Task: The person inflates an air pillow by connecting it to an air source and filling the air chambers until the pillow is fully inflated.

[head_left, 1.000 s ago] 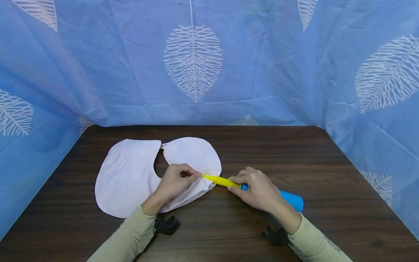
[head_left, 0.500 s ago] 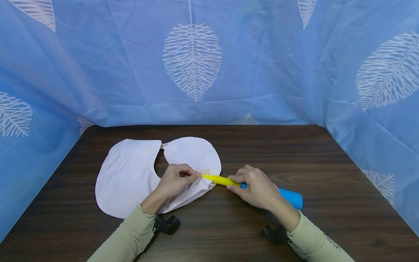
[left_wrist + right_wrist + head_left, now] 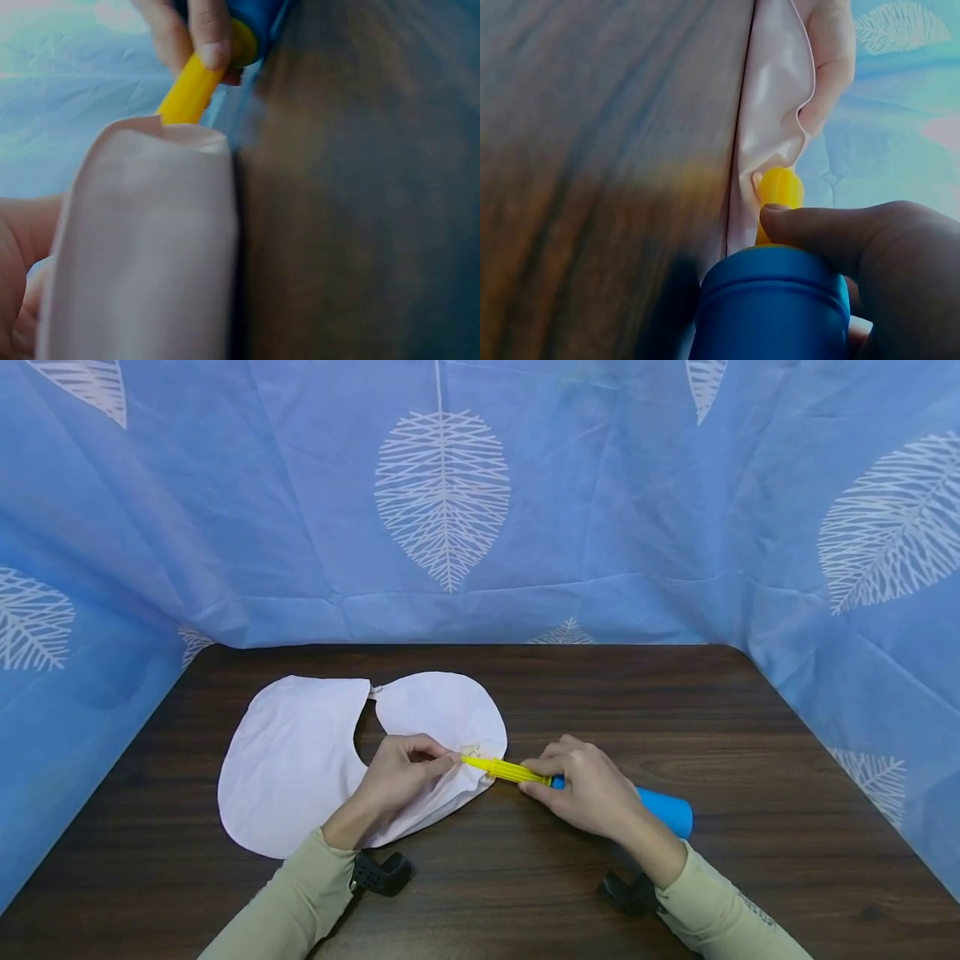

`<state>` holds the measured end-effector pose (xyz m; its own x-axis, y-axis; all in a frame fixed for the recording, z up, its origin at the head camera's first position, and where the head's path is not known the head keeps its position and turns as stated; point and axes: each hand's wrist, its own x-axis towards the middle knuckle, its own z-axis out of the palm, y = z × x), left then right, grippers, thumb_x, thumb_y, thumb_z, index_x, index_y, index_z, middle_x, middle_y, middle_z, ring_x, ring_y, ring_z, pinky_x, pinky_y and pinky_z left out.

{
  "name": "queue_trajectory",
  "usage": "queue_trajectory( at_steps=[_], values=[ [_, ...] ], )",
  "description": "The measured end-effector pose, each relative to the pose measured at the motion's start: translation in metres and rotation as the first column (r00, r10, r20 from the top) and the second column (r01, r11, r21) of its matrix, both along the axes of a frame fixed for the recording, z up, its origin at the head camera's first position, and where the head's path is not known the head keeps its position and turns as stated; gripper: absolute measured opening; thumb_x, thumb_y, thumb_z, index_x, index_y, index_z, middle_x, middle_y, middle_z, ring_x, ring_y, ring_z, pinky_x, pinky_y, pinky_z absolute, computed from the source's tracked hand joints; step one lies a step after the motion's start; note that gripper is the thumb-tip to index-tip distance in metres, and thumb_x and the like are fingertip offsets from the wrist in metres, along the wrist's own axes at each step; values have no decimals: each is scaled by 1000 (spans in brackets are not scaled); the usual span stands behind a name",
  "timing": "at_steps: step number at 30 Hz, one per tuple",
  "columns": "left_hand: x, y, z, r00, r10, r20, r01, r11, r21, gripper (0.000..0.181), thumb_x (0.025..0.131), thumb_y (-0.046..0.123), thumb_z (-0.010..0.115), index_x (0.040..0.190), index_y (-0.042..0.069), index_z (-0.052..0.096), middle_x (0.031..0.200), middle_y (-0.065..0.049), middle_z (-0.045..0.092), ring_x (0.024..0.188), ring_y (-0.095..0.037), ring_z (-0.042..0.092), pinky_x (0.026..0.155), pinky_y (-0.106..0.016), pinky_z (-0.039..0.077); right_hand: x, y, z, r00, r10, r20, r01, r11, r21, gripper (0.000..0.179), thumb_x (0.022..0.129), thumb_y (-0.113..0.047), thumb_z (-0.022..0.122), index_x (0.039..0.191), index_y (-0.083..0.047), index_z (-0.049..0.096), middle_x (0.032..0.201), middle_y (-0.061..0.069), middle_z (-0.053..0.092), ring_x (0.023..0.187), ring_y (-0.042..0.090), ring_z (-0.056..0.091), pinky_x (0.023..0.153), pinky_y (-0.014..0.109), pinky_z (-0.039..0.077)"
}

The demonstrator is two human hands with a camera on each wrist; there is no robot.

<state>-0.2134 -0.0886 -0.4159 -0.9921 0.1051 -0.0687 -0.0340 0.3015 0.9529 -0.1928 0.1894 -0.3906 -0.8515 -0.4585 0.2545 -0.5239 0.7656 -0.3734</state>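
A pale pinkish-white inflatable neck pillow (image 3: 288, 768) lies on the table in a ring shape, its two lobes meeting at a small join at the top. At the right lobe, my left hand (image 3: 396, 779) pinches the pillow's valve with thumb and forefinger, right at the nozzle tip. My right hand (image 3: 588, 787) grips a blue hand pump (image 3: 666, 812) around its front end, fingers on the yellow nozzle (image 3: 510, 770). The right wrist view shows the thumb (image 3: 817, 231) along the nozzle ahead of the blue barrel (image 3: 772, 315). In the left wrist view, the pillow's edge (image 3: 150, 240) hides the nozzle tip.
The dark wooden table (image 3: 712, 727) reaches back to a blue curtain (image 3: 585, 510) with white leaf prints, which also hangs along both sides. Black wrist mounts (image 3: 382, 874) sit under both forearms, close to the tabletop.
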Motion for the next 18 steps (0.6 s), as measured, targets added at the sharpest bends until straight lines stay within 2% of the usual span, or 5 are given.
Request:
queue_trajectory(
  at_steps=[5, 14, 18],
  values=[
    [2, 1, -3, 999, -1, -53, 0, 1000, -17, 6, 94, 12, 81, 93, 9, 85, 95, -4, 83, 81, -14, 62, 69, -23, 46, 3, 1, 1, 998, -64, -7, 64, 998, 20, 33, 89, -32, 89, 118, -18, 84, 99, -4, 78, 80, 8, 58, 66, 27, 48],
    [5, 4, -2, 995, -8, -99, 0, 997, -81, 4, 92, 12, 82, 91, 10, 86, 88, 0, 78, 79, -15, 58, 68, -24, 45, 11, 23, 4, 986, -164, -8, 164, 981, 103, 65, 77, -58, 92, 130, -22, 79, 113, 3, 79, 84, 13, 61, 64, 28, 46],
    [5, 4, -2, 995, 3, -102, -12, 996, -83, 4, 93, 11, 82, 92, 9, 86, 89, -1, 78, 80, -15, 58, 69, -24, 45, 9, 36, 4, 986, -168, -6, 167, 979, 113, 73, 73, -69, 90, 127, -22, 80, 113, 4, 79, 85, 16, 64, 65, 32, 51]
  ],
)
